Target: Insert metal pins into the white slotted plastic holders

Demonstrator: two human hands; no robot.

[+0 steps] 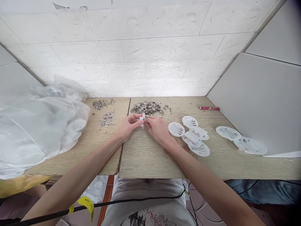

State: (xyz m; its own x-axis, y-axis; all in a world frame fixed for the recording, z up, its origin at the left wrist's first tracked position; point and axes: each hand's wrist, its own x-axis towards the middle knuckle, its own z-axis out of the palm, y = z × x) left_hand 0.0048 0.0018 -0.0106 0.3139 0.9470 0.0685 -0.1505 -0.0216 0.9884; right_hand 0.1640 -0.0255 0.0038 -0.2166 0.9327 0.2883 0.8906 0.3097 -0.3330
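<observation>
Seen from the head camera, the person's two bare arms reach forward over the near edge of the wooden table (pixel 145 157) and meet near its middle. The left hand (pixel 128 127) and the right hand (pixel 158 128) close in on a small white plastic piece (pixel 142 120), which stands on edge between them, just above the table top. The fingers of both hands are pinched on it, the left from its left side and the right from its right side.

Right behind the hands, toward the far edge, lies a heap of small grey metal parts (pixel 147 108). Two smaller heaps (pixel 107 118) lie left of it, past the seam where two table boards meet. Just right of the right wrist, flat white oval discs (pixel 196 139) lie in a loose cluster, some overlapping. Two more discs (pixel 228 132) lie near the right edge, close to the grey side panel (pixel 263 103). A thin red stick (pixel 209 108) rests near the far right corner.

A big clear plastic bag (pixel 39 125) fills the left end of the table and hangs over its near edge. A white brick-pattern wall (pixel 145 47) rises behind the far edge. At the bottom, a black cable (pixel 131 201) with a yellow tag (pixel 86 204) crosses the person's lap.
</observation>
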